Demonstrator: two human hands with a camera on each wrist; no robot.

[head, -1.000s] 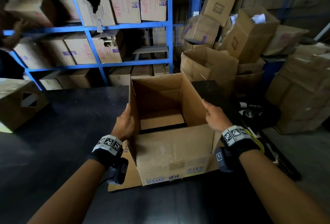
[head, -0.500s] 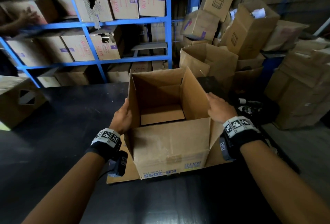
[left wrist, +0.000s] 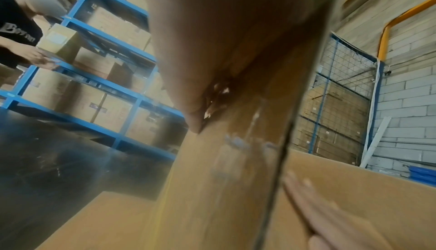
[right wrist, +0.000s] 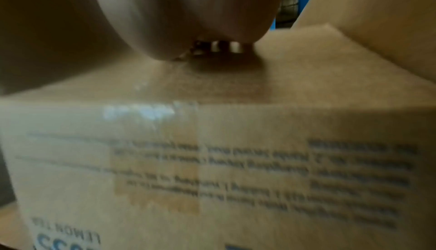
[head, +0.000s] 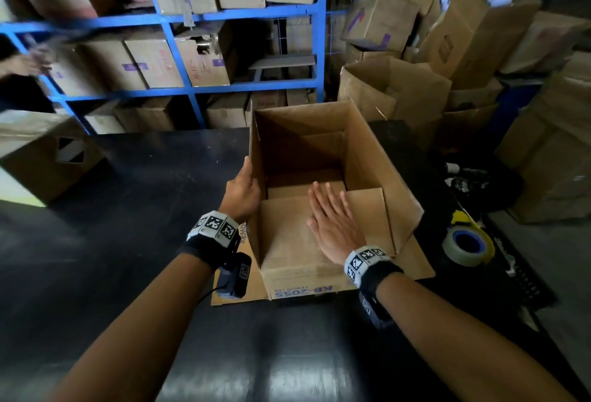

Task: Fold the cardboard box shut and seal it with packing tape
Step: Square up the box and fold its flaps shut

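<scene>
Moved over, pressing near flap [head: 287, 241] down under flat right hand [head: 332, 228]; left hand [head: 241, 192] open-palmed against upright flap [head: 257, 145] alongside; tape [head: 454, 251] untouched.

I see the cardboard box [head: 377, 171] on the table [head: 144, 209] before me, its near flap [head: 287, 235] lying over the opening with my right hand [head: 332, 225] flat on top. My left hand [head: 243, 193] rests against the outside of the upright left flap [head: 254, 145]. The tape roll [head: 463, 246] lies right of the box, shelving [head: 192, 91] stands behind the table, and a second box [head: 38, 152] sits far left.
</scene>
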